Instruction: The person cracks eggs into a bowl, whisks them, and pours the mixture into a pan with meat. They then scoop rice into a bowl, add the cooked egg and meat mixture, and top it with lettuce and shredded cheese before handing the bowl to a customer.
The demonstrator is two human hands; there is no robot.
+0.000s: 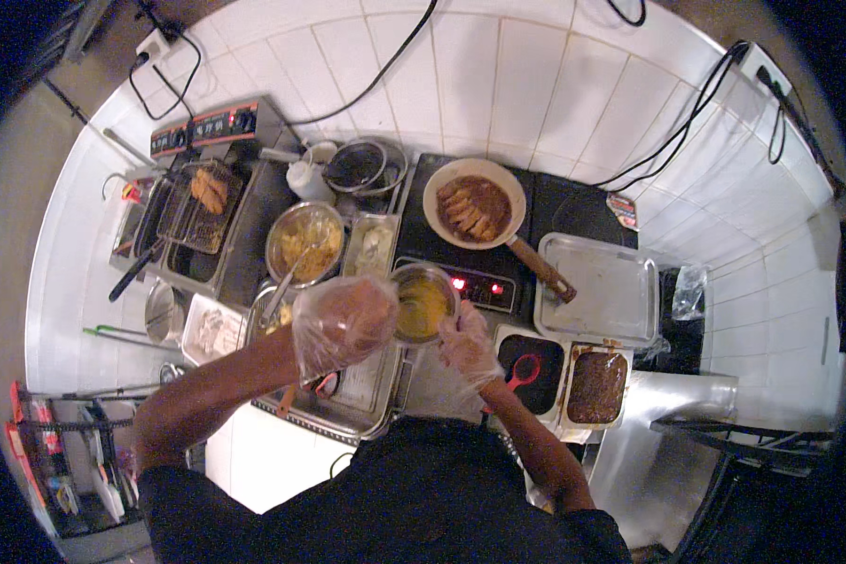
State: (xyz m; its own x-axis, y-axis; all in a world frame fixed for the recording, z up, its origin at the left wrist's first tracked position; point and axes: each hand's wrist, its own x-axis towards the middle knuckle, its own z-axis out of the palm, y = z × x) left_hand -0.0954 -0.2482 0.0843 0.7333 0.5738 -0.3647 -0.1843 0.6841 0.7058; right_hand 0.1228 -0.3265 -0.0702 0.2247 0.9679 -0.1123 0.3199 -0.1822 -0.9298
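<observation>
Black shirt cloth [395,498] of mine lies nearest the camera, behind both my grips. Far left and ahead of my left grip [352,315], a wire basket [180,224] holds browned pieces [209,191]. Closer in, just ahead-left of that grip, sits a mixing bowl [280,227] of yellowish food. My left grip, in a loose clear glove, curls beside the left edge of a metal bowl [425,273]; its fingertips are hidden, so I cannot tell whether it has hold. The metal bowl, with yellow liquid [421,308] inside, is between my two grips, and my right grip [467,343], gloved too, looks clamped on its right edge. Slick film on smooth steel might slip there, and if one side drops, the liquid could slop toward the lit control panel [479,284] just ahead.

Further ahead of my right grip stands a pan [465,169] of sliced pieces in brown sauce. Its wooden handle [542,270] juts out ahead-right of that grip; a careless swing of my forearm could knock it and spin the pan. A red ladle [524,369] lies close on my right grip's right, a brown-filled container [597,385] beyond it.
</observation>
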